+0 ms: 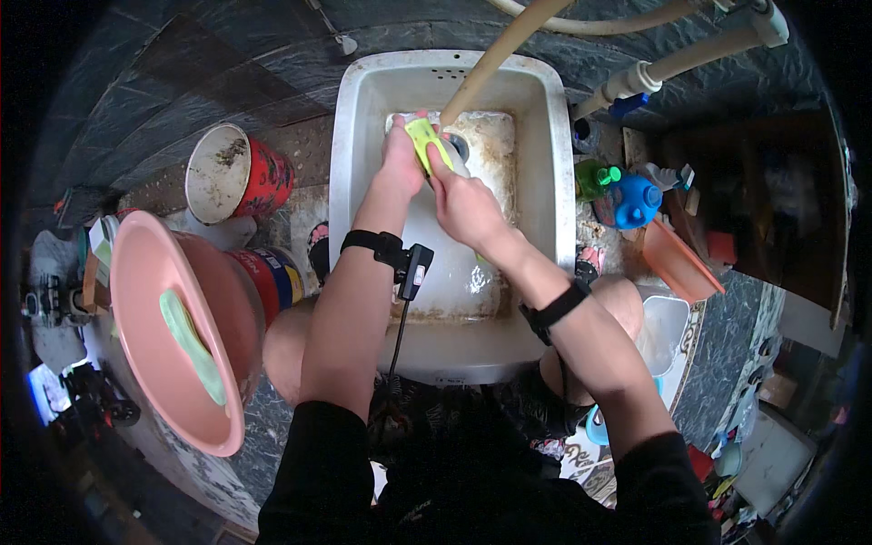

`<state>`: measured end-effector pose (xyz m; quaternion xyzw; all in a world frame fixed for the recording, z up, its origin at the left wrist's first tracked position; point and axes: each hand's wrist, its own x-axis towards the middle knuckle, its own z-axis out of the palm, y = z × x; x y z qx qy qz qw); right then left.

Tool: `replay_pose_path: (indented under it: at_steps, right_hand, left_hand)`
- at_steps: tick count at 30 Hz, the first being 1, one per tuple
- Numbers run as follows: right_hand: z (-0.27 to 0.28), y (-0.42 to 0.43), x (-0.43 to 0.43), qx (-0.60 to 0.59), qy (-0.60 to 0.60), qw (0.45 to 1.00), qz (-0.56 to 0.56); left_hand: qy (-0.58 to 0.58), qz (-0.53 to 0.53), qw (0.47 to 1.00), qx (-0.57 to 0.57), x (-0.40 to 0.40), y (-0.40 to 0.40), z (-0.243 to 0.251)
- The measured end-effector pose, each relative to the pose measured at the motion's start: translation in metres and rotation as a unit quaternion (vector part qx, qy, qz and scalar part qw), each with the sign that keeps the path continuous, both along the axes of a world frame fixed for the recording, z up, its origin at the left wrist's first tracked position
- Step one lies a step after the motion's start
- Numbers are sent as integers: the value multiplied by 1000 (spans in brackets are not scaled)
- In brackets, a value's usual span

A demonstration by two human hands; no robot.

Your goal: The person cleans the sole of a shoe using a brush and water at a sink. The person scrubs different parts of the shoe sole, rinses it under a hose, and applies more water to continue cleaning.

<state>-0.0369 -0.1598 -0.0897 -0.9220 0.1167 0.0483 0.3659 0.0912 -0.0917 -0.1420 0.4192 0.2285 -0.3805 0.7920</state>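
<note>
Both hands are over the far part of a deep white sink (pixel 561 204). My left hand (pixel 403 155) is palm up with a yellow-green item (pixel 422 138), which looks like a brush or a slipper sole, lying against its palm and fingers. My right hand (pixel 466 204) grips the near end of that item from above, its fingers partly hidden. Just beyond the hands, the end of a beige pipe (pixel 501 54) comes down close to the item and the dark drain (pixel 458 144). The sink floor is wet and stained brown.
Left of the sink stand a pink basin (pixel 238 422) holding a pale green slipper or insole (pixel 193 346), and a red bucket (pixel 269 178). On the right are a blue bottle (pixel 623 203), a green bottle (pixel 587 180), an orange tray (pixel 680 262) and a valve with a blue handle (pixel 628 105).
</note>
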Motion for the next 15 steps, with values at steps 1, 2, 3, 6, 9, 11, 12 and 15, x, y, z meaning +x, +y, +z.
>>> replay_pose_path:
  at_steps: [1,2,3,6,9,11,12,15]
  right_hand:
    - [-4,-1,5,-14,-3,1000,-9]
    - [-7,-3,10,-12,-2,1000,-11]
    - [-9,-5,17,-19,3,999,-29]
    - [-13,-11,25,-17,14,998,-53]
    - [-14,-27,25,7,9,997,-70]
    - [-7,-25,28,52,-44,992,-107]
    - [-5,-31,25,71,-12,990,-122]
    - [-8,-43,22,94,0,983,-160]
  left_hand:
    - [1,-3,1000,1,-5,-2,0]
    - [9,-23,1000,-16,-13,-4,0]
    - [17,-43,998,-33,-19,-6,1]
    - [-7,-37,999,3,-31,-9,5]
    - [9,-6,997,80,-39,-14,31]
    - [-52,-39,993,98,-20,6,10]
    - [-50,-47,994,79,-17,9,14]
    - [-70,-92,992,42,-14,21,30]
